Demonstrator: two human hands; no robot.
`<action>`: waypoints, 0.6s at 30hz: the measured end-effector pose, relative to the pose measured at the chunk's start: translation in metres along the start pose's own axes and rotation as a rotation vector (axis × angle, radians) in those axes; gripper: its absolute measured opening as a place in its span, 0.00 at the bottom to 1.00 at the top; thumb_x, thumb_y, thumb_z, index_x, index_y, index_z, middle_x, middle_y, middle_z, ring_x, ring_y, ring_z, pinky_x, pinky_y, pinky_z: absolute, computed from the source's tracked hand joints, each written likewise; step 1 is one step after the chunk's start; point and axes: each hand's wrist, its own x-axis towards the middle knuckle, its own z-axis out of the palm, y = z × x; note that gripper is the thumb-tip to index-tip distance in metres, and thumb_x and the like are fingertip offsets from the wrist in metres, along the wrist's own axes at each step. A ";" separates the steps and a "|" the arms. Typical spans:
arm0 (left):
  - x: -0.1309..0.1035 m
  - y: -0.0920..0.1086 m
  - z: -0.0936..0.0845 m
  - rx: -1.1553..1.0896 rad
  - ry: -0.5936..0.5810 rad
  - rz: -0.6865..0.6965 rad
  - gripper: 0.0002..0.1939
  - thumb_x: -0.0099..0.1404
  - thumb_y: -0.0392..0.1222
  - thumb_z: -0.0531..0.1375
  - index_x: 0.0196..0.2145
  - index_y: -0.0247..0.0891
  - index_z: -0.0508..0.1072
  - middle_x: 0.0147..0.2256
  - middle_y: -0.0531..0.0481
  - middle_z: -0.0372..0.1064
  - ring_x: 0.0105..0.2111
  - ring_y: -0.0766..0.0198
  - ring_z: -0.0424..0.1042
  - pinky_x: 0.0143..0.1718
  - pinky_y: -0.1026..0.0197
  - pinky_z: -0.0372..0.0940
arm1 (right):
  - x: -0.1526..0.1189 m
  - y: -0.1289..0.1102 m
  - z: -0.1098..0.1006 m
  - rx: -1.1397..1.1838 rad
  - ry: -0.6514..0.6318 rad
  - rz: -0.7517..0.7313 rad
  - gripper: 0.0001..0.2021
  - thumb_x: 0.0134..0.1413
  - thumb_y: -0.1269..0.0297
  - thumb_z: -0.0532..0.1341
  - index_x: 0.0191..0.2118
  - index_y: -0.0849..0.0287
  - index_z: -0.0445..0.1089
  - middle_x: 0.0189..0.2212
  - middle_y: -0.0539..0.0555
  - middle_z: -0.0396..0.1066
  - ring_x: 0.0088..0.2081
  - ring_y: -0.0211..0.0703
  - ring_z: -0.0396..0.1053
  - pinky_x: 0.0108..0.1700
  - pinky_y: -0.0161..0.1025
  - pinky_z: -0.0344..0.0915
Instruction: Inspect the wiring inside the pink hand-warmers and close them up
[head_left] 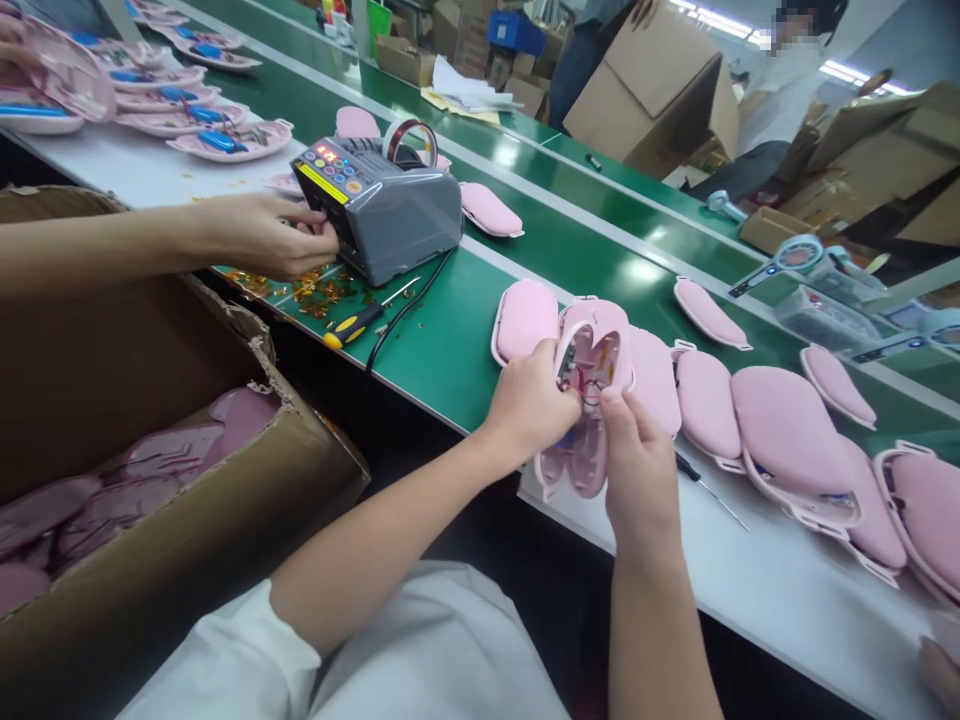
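Grey tape dispenser (409,215), black-and-yellow screwdriver (354,327) in front of it, pink case (590,452) right of it, green tabletop (442,345) beneath it

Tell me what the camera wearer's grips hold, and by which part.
An opened pink case, held by both: the left grip along its left edge, the right grip along its right edge.

Ceiling strip lights (859,77), cardboard boxes (649,85).

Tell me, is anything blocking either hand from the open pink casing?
Nothing visible is: the left hand and the right hand both hold the open pink casing directly, one at each side.
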 end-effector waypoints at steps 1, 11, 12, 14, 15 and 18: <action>0.002 -0.004 0.000 -0.021 -0.006 0.001 0.08 0.54 0.37 0.57 0.35 0.40 0.69 0.32 0.47 0.75 0.33 0.57 0.73 0.33 0.61 0.64 | 0.003 0.001 -0.001 0.032 -0.015 0.011 0.20 0.52 0.47 0.60 0.43 0.56 0.75 0.32 0.52 0.77 0.40 0.50 0.73 0.42 0.43 0.70; 0.004 -0.019 0.001 -0.067 -0.009 -0.056 0.07 0.54 0.36 0.55 0.33 0.38 0.68 0.33 0.43 0.75 0.33 0.56 0.73 0.31 0.60 0.64 | 0.007 0.000 -0.002 0.188 0.072 0.149 0.27 0.42 0.49 0.68 0.49 0.54 0.71 0.38 0.52 0.76 0.41 0.49 0.74 0.41 0.44 0.71; 0.003 -0.017 0.001 -0.059 -0.011 -0.062 0.07 0.54 0.36 0.55 0.33 0.39 0.68 0.33 0.43 0.75 0.33 0.55 0.73 0.31 0.59 0.64 | 0.006 -0.002 -0.004 0.196 0.089 0.161 0.26 0.42 0.49 0.68 0.48 0.54 0.71 0.37 0.52 0.76 0.40 0.48 0.74 0.41 0.45 0.71; 0.002 -0.014 0.000 -0.046 -0.018 -0.068 0.06 0.54 0.36 0.55 0.33 0.39 0.67 0.33 0.43 0.75 0.33 0.54 0.73 0.32 0.58 0.64 | 0.005 -0.004 -0.008 0.216 0.094 0.173 0.25 0.43 0.50 0.68 0.48 0.54 0.71 0.38 0.53 0.76 0.39 0.49 0.74 0.41 0.46 0.72; 0.002 -0.013 -0.001 -0.040 -0.020 -0.069 0.07 0.54 0.36 0.54 0.33 0.39 0.67 0.33 0.43 0.74 0.34 0.53 0.73 0.32 0.58 0.64 | 0.004 -0.004 -0.010 0.227 0.091 0.174 0.24 0.44 0.51 0.67 0.48 0.55 0.71 0.40 0.53 0.76 0.40 0.50 0.74 0.41 0.46 0.71; 0.000 -0.011 -0.003 -0.031 -0.021 -0.066 0.09 0.54 0.36 0.55 0.35 0.39 0.66 0.34 0.43 0.74 0.35 0.52 0.73 0.33 0.58 0.64 | 0.002 -0.002 -0.011 0.253 0.063 0.153 0.23 0.46 0.52 0.65 0.48 0.56 0.70 0.44 0.56 0.75 0.45 0.52 0.73 0.44 0.47 0.71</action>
